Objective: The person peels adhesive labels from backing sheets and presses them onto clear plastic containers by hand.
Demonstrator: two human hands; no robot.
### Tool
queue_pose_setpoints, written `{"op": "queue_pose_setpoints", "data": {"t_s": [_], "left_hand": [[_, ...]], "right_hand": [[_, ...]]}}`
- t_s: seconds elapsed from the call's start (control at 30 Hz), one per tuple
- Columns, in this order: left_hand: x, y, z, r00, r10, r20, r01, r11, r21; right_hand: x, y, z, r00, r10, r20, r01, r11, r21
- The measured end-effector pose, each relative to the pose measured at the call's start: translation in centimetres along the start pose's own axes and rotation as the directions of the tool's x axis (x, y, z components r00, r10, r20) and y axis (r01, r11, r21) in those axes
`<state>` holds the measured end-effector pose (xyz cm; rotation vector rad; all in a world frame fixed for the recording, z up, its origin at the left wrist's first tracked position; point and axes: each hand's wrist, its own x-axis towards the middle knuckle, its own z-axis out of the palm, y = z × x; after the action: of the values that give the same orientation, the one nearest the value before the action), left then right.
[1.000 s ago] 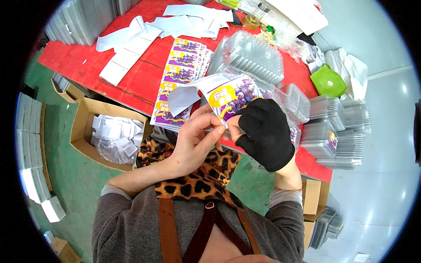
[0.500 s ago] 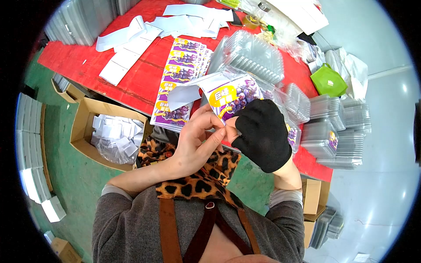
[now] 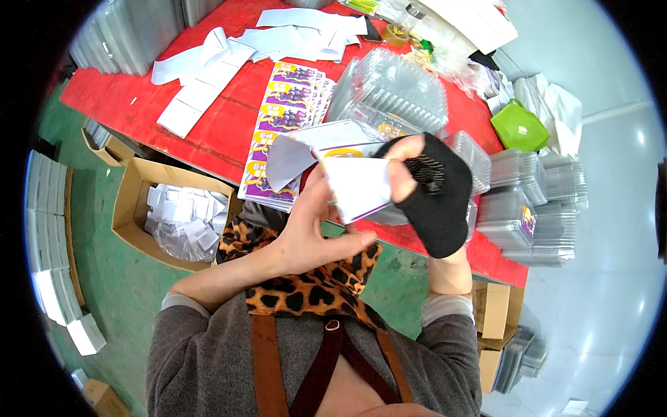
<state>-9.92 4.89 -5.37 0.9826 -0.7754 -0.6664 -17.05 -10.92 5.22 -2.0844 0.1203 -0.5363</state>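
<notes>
A grape label (image 3: 357, 186) shows its white back between my hands, with a strip of the printed side along its edges. My right hand (image 3: 434, 187), in a black fingerless glove, pinches the label's right edge. My left hand (image 3: 316, 226) is bare and lies at the label's lower left, its thumb stretched apart from the fingers. A curled white backing strip (image 3: 290, 164) hangs to the left of the label. Behind them are printed grape label sheets (image 3: 283, 115) and a stack of clear plastic containers (image 3: 399, 90).
White paper strips (image 3: 198, 97) lie on the red table (image 3: 132, 115). More clear containers (image 3: 511, 219) stand at the right, near a green bag (image 3: 520, 128). A cardboard box (image 3: 139, 236) with white scraps stands at the lower left.
My right hand has turned and pulled the label over, so its white back now shows instead of the grapes. My left thumb has opened away from the label's corner.
</notes>
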Motion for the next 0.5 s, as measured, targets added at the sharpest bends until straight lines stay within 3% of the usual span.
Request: {"op": "queue_pose_setpoints", "data": {"t_s": [0.07, 0.13, 0.2, 0.27, 0.3, 0.37, 0.43, 0.5], "left_hand": [[-0.5, 0.4, -0.3, 0.994, -0.058, 0.087, 0.050, 0.995, 0.092], [-0.5, 0.3, -0.4, 0.991, -0.093, 0.095, 0.092, 0.996, 0.018], [-0.5, -0.4, -0.8, 0.983, -0.175, 0.058, 0.175, 0.985, 0.000], [-0.2, 0.2, -0.8, 0.981, -0.179, 0.072, 0.172, 0.980, 0.097], [-0.1, 0.4, -0.8, 0.980, -0.181, 0.079, 0.169, 0.975, 0.145], [-0.2, -0.1, -0.8, 0.992, -0.124, 0.016, 0.123, 0.991, 0.059], [0.2, 0.2, 0.0, 0.996, -0.026, -0.080, 0.030, 0.999, 0.042], [0.1, 0.3, -0.4, 0.996, -0.083, -0.044, 0.086, 0.994, 0.074]], "right_hand": [[-0.1, -0.5, 1.2, 0.997, 0.022, 0.074, -0.022, 1.000, 0.003], [0.1, 0.1, 1.8, 0.990, -0.071, 0.120, 0.081, 0.994, -0.077], [0.3, 0.2, 1.5, 0.995, 0.004, 0.103, 0.000, 0.999, -0.039], [0.3, 0.6, 1.0, 0.989, 0.112, 0.099, -0.113, 0.994, 0.007], [0.2, 0.5, 0.8, 0.992, 0.024, 0.121, -0.023, 1.000, -0.014], [0.2, 0.1, 0.6, 0.974, -0.149, 0.170, 0.160, 0.986, -0.050], [0.0, -0.4, 0.6, 0.936, -0.278, 0.217, 0.334, 0.895, -0.295], [-0.7, -0.1, 0.3, 0.907, -0.334, 0.255, 0.419, 0.770, -0.482]]}}
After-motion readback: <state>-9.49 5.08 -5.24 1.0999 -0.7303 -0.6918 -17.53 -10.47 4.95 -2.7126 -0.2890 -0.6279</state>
